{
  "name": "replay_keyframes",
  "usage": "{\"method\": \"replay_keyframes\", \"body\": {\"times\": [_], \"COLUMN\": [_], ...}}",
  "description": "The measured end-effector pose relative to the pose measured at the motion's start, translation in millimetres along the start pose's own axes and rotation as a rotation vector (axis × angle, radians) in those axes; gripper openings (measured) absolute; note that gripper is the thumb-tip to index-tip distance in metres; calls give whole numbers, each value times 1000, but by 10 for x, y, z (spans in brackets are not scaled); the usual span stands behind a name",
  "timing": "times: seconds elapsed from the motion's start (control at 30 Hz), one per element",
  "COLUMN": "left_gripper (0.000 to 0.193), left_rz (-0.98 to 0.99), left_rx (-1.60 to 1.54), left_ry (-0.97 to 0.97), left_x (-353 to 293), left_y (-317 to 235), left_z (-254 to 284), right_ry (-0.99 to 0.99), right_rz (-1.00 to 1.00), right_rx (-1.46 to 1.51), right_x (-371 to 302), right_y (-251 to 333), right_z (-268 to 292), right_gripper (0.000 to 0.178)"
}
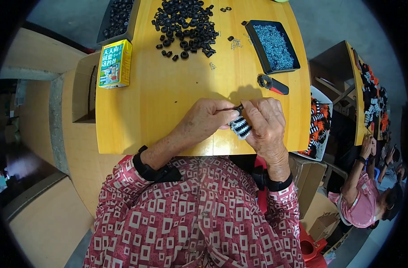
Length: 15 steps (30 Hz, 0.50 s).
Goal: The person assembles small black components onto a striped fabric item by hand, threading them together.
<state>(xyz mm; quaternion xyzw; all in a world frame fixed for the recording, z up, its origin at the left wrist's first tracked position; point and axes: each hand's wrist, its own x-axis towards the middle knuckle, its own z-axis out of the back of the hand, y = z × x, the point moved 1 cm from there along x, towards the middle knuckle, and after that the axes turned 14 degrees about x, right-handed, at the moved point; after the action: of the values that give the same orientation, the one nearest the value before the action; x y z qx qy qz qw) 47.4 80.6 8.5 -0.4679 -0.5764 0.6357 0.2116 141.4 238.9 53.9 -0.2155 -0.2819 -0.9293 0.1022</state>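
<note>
A small black-and-white striped knitted piece [241, 128] is between my hands, just above the near part of the table. My left hand [204, 118] pinches its upper end with thumb and forefinger, where a small black part shows. On the other side my right hand [266, 121] grips the same piece, its fingers curled around the top and right edge. Fingertips hide most of the black part, so its exact kind is unclear. Beyond my right hand lies a black-and-red hand tool [274, 85] with a round black end.
A pile of black round parts [184, 31] covers the far table [150, 116]. A black tray [282, 71] holds small silvery pieces. At left stand a yellow carton [116, 64] and a dark bin [133, 22]. A white box [322, 154] holds striped-and-orange knits. A co-worker [362, 192] sits right.
</note>
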Motion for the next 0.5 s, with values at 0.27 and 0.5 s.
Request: {"method": "replay_keyframes", "body": {"times": [0.27, 0.5], "left_gripper": [22, 22], "left_rz": [-84, -120], "left_rx": [140, 55], "left_ry": [-99, -158], "left_x": [-16, -55], "left_y": [31, -8], "left_z": [-39, -73], "right_ry": [45, 55], "right_rz": [35, 49], "right_rx": [-14, -28], "right_x": [17, 15], "right_y": [22, 23], "right_z": [-17, -33], "right_gripper": [41, 41]}}
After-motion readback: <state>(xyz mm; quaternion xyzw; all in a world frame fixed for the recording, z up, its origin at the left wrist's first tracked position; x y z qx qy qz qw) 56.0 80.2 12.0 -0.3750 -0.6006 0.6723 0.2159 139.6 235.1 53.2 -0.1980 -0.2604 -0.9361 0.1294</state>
